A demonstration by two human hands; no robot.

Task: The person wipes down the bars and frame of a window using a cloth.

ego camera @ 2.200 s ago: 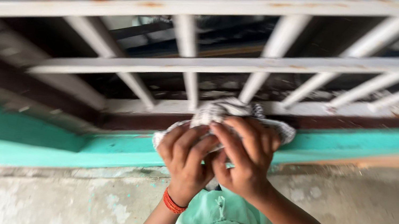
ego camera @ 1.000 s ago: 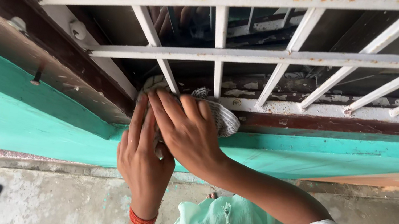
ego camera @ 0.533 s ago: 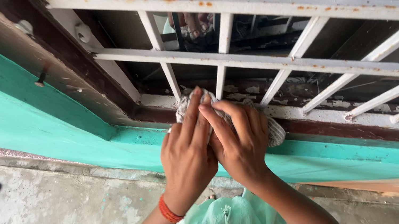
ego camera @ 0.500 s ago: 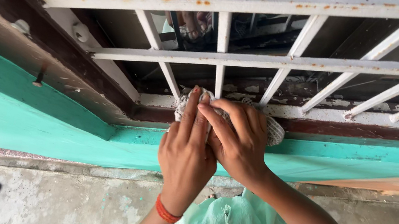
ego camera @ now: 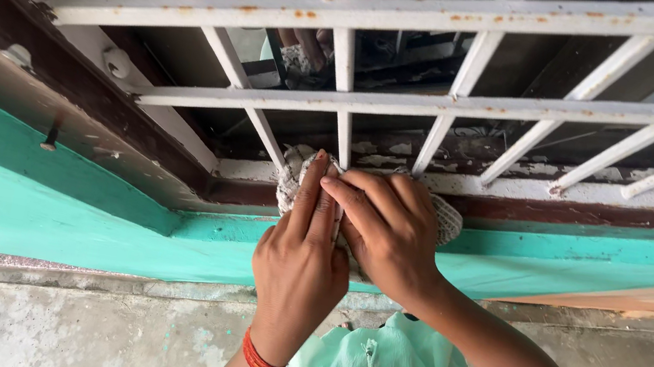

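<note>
Head view. I see the checked cloth (ego camera: pixel 449 222) bunched on the window sill (ego camera: pixel 608 197) at the foot of the white grille (ego camera: pixel 446 104), its long axis running 9 to 3 o'clock. My left hand (ego camera: pixel 301 259) lies flat, fingers together, pressing it from 6 o'clock; my right hand (ego camera: pixel 394 234), fingers curled and clamped on it, overlaps from 4 o'clock and reaches further.

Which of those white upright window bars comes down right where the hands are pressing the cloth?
The upright bar just above the left hand fingertips; it ends at the cloth. The other uprights land clear of it.
</note>
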